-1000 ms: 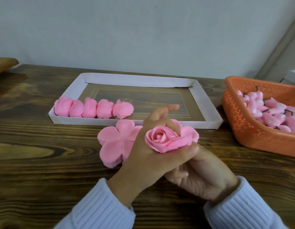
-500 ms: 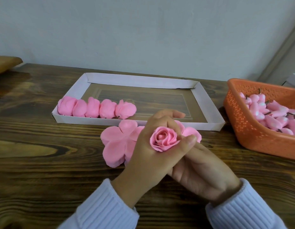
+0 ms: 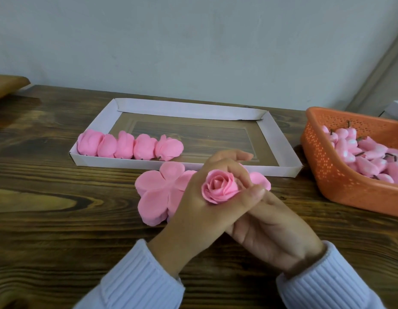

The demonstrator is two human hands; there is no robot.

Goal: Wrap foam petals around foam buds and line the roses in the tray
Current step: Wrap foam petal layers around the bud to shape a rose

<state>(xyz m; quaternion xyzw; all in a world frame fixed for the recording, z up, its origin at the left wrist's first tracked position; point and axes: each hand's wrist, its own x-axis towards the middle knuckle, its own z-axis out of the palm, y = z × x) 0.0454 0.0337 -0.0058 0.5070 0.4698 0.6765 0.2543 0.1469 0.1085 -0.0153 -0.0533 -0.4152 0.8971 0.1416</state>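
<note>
Left hand [image 3: 200,208] sits at centre over the wooden table [image 3: 59,219]. It grips one finished pink foam rose [image 3: 220,188], with the index finger curled over the far side and the thumb pressed against the near right side. The bloom faces up toward the camera, raised above the table and just in front of the tray's near wall. Right hand [image 3: 267,228] lies under the left hand and touches it. Its fingers are hidden beneath the left hand, so it cannot be told whether they grip anything. Both wrists wear ribbed pale sleeves [image 3: 135,282]. A stack of flat pink foam petals [image 3: 157,192] lies on the table just left of and partly behind the left hand, close to the tray. The white cardboard tray [image 3: 280,139] stands further back. It holds a row of five roses [image 3: 130,146], touching side by side along the near wall from the left corner. An orange perforated basket [image 3: 323,175] stands to the right, apart from the tray, and contains a heap of pink foam buds [image 3: 367,152] with dark stems.
</note>
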